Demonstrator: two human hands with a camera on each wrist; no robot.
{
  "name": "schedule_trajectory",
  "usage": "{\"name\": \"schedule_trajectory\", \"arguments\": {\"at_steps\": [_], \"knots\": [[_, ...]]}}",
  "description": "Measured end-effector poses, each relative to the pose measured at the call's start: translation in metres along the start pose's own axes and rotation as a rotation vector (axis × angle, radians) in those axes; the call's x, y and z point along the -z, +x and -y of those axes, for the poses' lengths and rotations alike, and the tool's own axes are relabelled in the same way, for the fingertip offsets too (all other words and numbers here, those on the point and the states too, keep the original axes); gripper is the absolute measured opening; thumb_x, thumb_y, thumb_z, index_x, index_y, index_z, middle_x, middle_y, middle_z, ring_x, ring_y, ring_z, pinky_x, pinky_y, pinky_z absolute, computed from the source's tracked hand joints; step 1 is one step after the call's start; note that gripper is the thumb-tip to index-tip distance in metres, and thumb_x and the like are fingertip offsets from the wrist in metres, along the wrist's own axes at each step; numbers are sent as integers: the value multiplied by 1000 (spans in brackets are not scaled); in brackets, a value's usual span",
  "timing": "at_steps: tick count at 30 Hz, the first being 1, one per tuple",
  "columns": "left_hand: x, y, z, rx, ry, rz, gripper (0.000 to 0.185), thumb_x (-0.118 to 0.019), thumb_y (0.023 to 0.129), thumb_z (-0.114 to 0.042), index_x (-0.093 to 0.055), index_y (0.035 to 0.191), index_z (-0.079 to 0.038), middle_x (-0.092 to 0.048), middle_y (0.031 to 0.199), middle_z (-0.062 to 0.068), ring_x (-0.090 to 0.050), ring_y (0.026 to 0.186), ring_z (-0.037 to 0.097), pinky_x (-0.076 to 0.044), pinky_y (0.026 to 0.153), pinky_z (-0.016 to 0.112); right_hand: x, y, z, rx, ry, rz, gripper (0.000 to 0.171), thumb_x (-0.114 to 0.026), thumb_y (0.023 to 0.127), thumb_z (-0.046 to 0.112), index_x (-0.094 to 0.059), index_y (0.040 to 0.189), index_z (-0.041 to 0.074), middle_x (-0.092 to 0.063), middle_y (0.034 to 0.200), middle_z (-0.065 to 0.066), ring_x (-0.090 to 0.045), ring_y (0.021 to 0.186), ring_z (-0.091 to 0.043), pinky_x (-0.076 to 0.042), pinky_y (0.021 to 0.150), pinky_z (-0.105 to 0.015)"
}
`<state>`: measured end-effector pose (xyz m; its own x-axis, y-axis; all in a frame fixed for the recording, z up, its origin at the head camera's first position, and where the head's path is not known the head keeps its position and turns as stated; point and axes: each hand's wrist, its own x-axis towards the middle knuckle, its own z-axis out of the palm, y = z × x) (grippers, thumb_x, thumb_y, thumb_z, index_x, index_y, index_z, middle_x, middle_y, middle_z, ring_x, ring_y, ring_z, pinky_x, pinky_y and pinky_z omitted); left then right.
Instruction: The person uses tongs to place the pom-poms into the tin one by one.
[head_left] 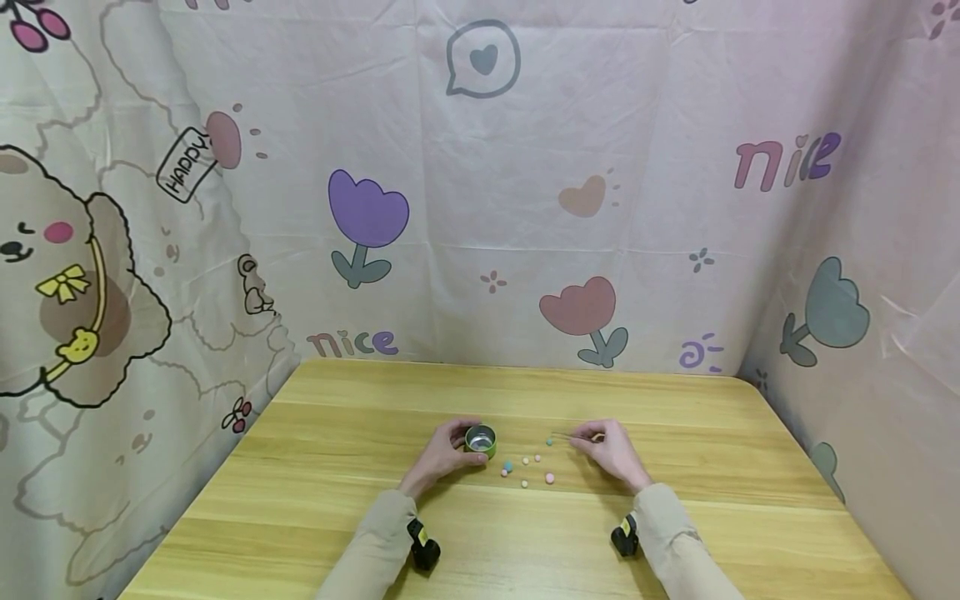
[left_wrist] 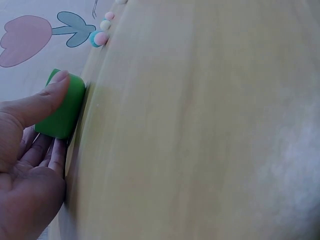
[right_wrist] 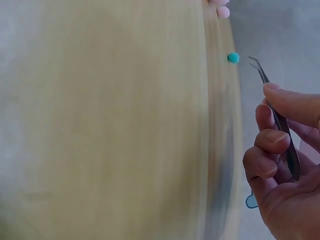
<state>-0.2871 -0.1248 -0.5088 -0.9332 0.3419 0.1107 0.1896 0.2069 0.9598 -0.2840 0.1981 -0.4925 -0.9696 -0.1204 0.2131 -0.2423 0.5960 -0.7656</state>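
Observation:
My left hand [head_left: 444, 454] grips a small round green tin [head_left: 481, 442] on the table, thumb on the near side and fingers around the far side. Its top is uncovered, showing a silvery inside. In the left wrist view the thumb lies along the green wall of the tin [left_wrist: 70, 110]. My right hand [head_left: 609, 452] pinches a pair of thin metal tweezers [right_wrist: 280, 120] between thumb and fingers. Their bent tips are slightly apart with nothing between them, close above a teal ball [right_wrist: 233, 57]. That teal ball [head_left: 549, 442] lies on the table left of the right hand.
Between the hands several little balls lie scattered: a pink ball [head_left: 550, 478], a blue ball [head_left: 508, 466] and some cream and pale pink ones. The wooden table [head_left: 360, 400] ends at a printed cloth backdrop [head_left: 450, 167]. Each wrist bears a black camera [head_left: 424, 550].

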Motion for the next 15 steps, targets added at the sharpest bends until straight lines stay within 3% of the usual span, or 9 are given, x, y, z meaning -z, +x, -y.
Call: {"name": "schedule_trajectory", "arguments": {"at_steps": [15], "knots": [[1, 0, 2, -16, 1, 11, 67, -80, 83, -2, -48, 140, 11, -51, 141, 33, -51, 132, 49, -43, 115, 57, -2, 1, 0, -19, -62, 24, 7, -78, 85, 10, -79, 91, 6, -77, 90, -6, -62, 80, -10, -49, 70, -20]]}}
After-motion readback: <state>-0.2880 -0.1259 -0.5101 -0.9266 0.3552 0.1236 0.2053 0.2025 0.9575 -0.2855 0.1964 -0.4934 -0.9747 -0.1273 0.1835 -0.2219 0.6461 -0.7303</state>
